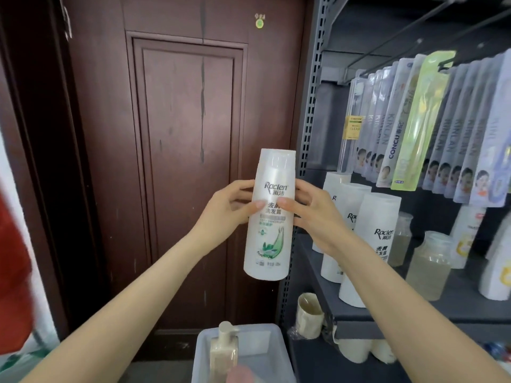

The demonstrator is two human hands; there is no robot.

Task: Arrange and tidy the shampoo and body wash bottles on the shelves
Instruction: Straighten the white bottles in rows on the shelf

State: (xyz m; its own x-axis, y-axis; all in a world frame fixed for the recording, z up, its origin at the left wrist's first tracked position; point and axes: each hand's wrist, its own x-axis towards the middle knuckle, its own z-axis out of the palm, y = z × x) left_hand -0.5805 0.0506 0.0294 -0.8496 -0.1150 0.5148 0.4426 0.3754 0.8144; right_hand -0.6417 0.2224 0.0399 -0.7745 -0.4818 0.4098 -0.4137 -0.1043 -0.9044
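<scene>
One white shampoo bottle (269,214), upright, label forward, held in mid-air before the brown door (179,161). Left hand (226,210) and right hand (312,214) clamp its sides, thumbs across the label. At 3 o'clock: matching bottles (373,244) in a row on the grey shelf (387,310). Risk: setting it in could knock that row over; a smooth wall could slip.
</scene>
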